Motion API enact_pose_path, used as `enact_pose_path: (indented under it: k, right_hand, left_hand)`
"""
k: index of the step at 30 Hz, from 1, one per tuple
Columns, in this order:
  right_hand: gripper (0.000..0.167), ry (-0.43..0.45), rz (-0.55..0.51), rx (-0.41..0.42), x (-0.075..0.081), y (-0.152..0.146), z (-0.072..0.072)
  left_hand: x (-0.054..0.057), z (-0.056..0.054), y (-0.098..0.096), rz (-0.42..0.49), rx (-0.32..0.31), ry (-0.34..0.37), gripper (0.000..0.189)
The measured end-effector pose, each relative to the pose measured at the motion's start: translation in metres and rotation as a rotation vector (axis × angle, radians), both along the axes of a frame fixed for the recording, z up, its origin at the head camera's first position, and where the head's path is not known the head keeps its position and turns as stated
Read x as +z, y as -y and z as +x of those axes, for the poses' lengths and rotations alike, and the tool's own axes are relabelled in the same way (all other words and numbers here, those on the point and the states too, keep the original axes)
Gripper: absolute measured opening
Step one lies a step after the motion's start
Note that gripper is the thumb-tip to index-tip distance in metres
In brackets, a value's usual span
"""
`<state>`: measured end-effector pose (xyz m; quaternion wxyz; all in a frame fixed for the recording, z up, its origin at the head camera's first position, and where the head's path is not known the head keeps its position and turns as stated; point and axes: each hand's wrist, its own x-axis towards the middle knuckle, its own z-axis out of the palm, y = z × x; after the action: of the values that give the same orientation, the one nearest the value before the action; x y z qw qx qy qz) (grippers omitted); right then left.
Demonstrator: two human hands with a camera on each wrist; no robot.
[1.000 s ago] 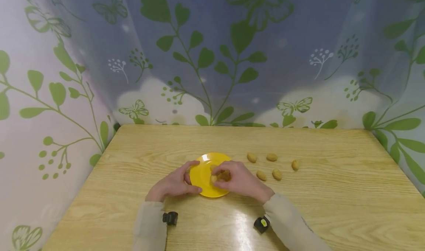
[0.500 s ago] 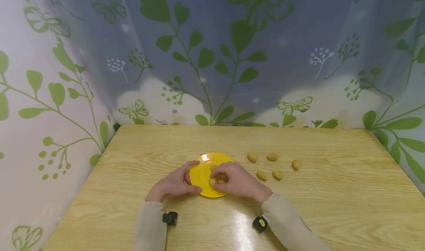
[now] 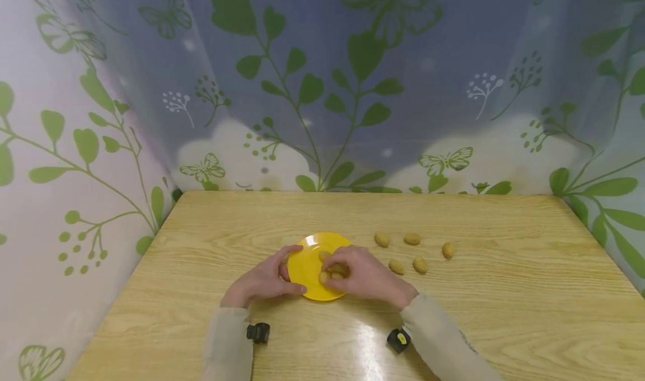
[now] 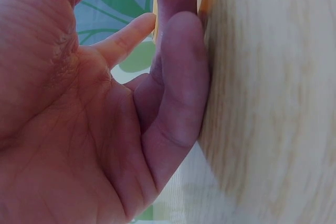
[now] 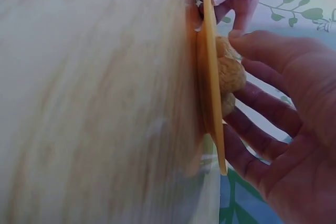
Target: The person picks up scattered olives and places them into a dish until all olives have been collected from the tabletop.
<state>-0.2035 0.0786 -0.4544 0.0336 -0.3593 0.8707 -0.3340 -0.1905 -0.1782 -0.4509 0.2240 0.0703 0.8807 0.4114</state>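
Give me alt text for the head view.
A right hand curves over tan lumps on a yellow plate; the left hand holds the plate's rim. Five more lumps lie on the wooden table, right of the plate.

table (image 3: 504,280): light wood grain | backdrop (image 3: 322,90): green leaf-and-butterfly print

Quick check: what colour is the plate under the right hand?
Yellow; the plate shows best in the head view.
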Motion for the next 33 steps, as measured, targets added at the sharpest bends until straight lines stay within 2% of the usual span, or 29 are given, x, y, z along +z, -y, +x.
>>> enact_pose_path:
  k: [12,18,26,33]
  right_hand:
    - [0.025,0.049,-0.071,-0.062,0.015,-0.025,0.007]
    - [0.025,0.027,-0.085,-0.096,0.020,-0.040,0.010]
    - [0.026,0.026,-0.094,-0.140,0.020,-0.062,0.010]
    - [0.027,-0.024,-0.099,-0.186,0.021,-0.084,0.013]
  left_hand:
    - [-0.004,-0.002,0.000,-0.019,0.021,0.001,0.090]
    - [-0.004,-0.002,0.000,-0.020,0.018,-0.003,0.090]
    - [-0.004,-0.003,0.000,-0.015,0.012,-0.014,0.091]
    - [-0.005,-0.002,0.001,-0.009,0.011,-0.011,0.091]
